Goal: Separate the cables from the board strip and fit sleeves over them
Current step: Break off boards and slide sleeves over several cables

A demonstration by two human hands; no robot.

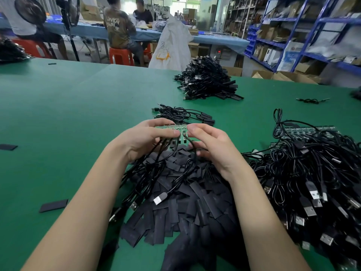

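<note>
Both hands meet over the middle of the tabletop (58, 106), clamped on 1 green board strip (176, 128) held just above a heap of black sleeves (195, 194). My left hand (145, 139) pinches the strip's left part, thumb on top and fingers curled underneath; my right hand (210, 144) pinches its right end the same way, the 2 sets of fingertips nearly touching. Several black cables (156, 169) hang from the strip's near edge and trail down over the sleeves, ending in USB plugs (160, 198).

I judge the strip thin, light and brittle, scored so each small board snaps off with a short bend; hold it close on either side of the break line, not by the wires, since the solder joints look fragile. Cables are limp and tangle easily, so lift each by its board end. Sleeves are flat, light and soft, probably needing a squeeze to open.

To the right lies a big tangle of unsorted cables (312, 173) with more strips; just beyond the hands sit a few finished leads (183, 114), and farther off a large pile (207, 81)
</note>
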